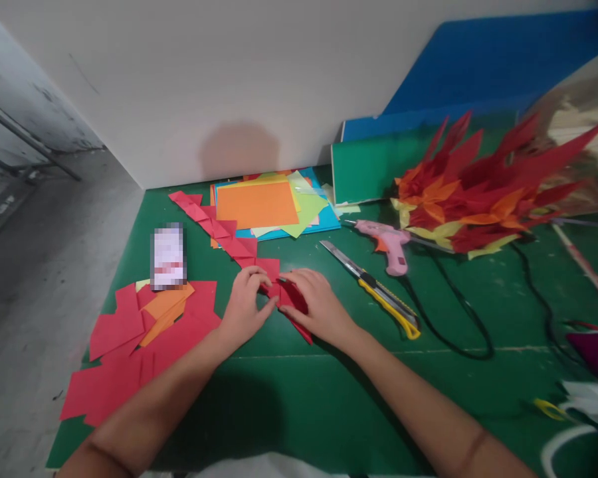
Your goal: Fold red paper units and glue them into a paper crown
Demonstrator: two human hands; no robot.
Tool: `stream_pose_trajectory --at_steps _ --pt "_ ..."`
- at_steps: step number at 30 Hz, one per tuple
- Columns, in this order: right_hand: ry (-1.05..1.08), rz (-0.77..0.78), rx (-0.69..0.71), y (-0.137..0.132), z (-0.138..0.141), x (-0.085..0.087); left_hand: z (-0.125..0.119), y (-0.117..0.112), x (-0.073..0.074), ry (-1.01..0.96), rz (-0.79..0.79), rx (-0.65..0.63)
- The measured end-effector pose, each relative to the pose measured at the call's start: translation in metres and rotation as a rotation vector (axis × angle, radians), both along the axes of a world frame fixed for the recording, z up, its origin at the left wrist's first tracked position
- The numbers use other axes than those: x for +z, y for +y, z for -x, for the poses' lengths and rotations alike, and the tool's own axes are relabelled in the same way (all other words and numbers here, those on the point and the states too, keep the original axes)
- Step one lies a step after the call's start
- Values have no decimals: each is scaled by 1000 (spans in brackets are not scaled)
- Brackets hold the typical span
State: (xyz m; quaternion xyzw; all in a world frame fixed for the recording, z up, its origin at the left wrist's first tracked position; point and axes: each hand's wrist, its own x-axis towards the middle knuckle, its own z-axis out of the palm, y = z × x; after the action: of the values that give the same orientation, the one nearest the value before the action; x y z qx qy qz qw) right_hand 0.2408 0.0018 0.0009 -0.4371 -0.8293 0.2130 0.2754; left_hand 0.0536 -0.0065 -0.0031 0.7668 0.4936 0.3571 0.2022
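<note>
A long strip of folded red paper (pixel 221 229) runs diagonally over the green table, its segments overlapping like a braid. Near its lower end, my left hand (pixel 248 304) is closed with thumb and fingertips pinching the strip's edge. My right hand (pixel 315 307) faces it from the other side, fingers curled over the dark red folded end, which sticks out beneath the palm. The fingertips of both hands almost meet there and hide part of the folds. Loose red paper sheets (pixel 199 318) and folded orange pieces (pixel 167 305) lie left of my left hand.
Right of my hands lie a yellow utility knife (pixel 386 307) with its blade out and a pink glue gun (pixel 391 244) with a black cord. Behind are stacked coloured papers (pixel 259 204). A phone (pixel 168 257) is at left, a red-orange paper flame (pixel 478 192) at right.
</note>
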Motion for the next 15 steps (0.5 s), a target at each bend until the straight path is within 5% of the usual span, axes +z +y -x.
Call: stream_pose_trajectory --at_steps 5,9,12,15 --pt "166 47 -5 -6 0 2 0 4 -4 -198 -81 267" --pt "274 -86 22 -11 -2 1 7 14 -17 -425 -106 404" --pt "320 -218 51 -13 -5 1 14 21 -17 -614 27 482" --pt "341 -317 81 -13 -9 2 19 27 -2 -911 278 501"
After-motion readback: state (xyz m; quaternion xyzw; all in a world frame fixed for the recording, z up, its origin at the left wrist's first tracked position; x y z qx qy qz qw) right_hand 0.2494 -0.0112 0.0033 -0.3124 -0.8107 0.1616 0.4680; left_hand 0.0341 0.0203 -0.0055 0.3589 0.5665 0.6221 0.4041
